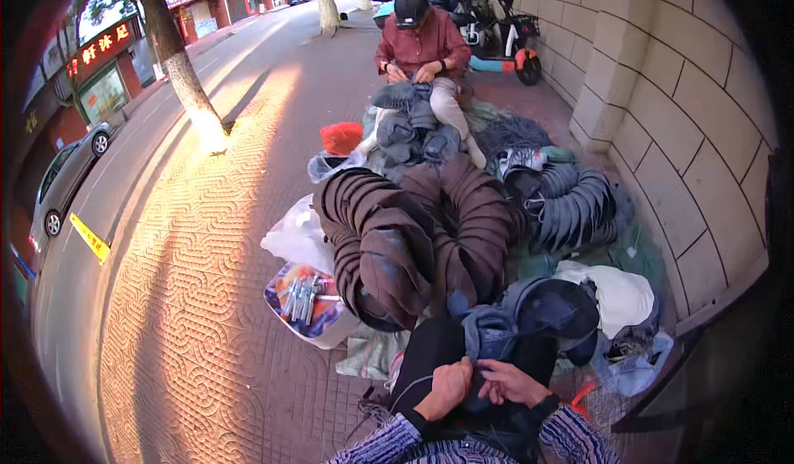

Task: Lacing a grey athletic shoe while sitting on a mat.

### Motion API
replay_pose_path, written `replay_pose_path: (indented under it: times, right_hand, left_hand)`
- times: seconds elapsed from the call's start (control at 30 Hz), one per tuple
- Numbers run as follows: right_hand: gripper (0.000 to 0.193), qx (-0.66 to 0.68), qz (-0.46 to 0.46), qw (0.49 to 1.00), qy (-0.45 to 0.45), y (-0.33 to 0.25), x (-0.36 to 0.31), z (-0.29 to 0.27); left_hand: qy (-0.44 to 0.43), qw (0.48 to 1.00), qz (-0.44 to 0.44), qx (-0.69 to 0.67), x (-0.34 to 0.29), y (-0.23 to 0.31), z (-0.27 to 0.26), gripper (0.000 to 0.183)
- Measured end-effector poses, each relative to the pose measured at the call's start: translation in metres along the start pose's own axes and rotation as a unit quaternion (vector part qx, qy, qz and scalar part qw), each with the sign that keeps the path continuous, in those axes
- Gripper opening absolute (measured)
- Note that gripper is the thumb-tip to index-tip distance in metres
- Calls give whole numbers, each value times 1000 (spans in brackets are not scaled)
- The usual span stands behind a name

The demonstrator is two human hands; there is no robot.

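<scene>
A blue-grey denim-like fabric piece (490,332) lies over my lap, its near edge at my hands. My left hand (448,389) is closed, thumb and fingers pinching the edge of that piece. A thin grey cord (411,387) loops beside its wrist. Close on the right, my right hand (511,383) has its index finger stretched toward the left hand and the other fingers loosely bent. I see nothing in its grip. Next to the lap piece, a dark-blue, round, hollow fabric piece (552,308) opens upward.
Nested stacks of brown fabric pieces (376,241) stand ahead, with blue-grey stacks (579,208) to their right. A container (318,332) holding metal tools (304,298) sits at left, below a white bag (299,234). Opposite, a seated person (420,46) handles grey fabric. A wall (662,133) borders the right.
</scene>
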State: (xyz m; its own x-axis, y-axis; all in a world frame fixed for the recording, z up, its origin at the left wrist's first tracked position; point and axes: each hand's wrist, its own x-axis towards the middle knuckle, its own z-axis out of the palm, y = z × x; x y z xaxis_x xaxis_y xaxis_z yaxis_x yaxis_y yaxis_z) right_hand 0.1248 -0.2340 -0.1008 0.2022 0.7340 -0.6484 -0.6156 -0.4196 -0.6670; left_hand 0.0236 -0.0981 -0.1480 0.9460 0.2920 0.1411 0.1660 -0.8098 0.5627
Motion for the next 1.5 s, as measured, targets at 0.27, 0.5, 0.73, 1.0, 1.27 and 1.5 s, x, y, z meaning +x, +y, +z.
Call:
replay_pose_path:
  times: [0.27, 0.5, 0.73, 1.0, 1.27, 1.5]
  right_hand:
    - [32, -402, 70, 912, -40, -36, 32, -21]
    - [13, -540, 40, 840, 25, -39, 30, -1]
    - [12, -486, -250, 755, 363, -37, -16, -17]
    - [12, 193, -363, 910, 48, -16, 2, -17]
    - [15, 212, -349, 903, 131, -10, -15, -48]
    - [15, 248, -367, 878, 178, 3, -29, -69]
  left_hand:
    - [-28, 999, -37, 26, -1, 1, 3, 10]
    - [-15, 1000, -3, 27, 10, 14, 1, 9]
    - [126, 977, 39, -166, -13, 7, -21, 7]
    - [-31, 991, 95, 91, -9, 27, -6, 17]
    - [-221, 964, 9, -146, 35, 5, -44, 17]
    - [-253, 961, -47, -103, 39, 12, -54, 17]
